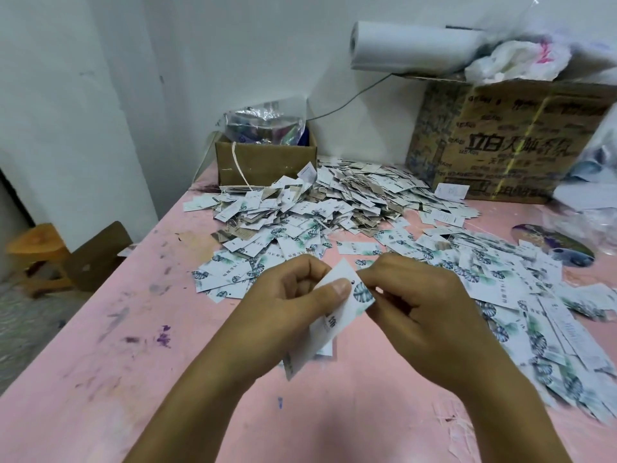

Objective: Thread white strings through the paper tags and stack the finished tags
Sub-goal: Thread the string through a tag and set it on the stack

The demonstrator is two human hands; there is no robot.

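- white paper tag, leaf print beside its punched hole, is held up over the pink table, close in front of the person.
- left hand grips it, thumb flat on its face, fingers curled behind.
- right hand pinches the tag's top edge by the hole; i can't make out a string in its fingers.
- looks like the threading step: next a string end must find that hole, so the tag needs holding steady.
- heap of strung tags lies further back by a cardboard box; loose tags are spread to the right.
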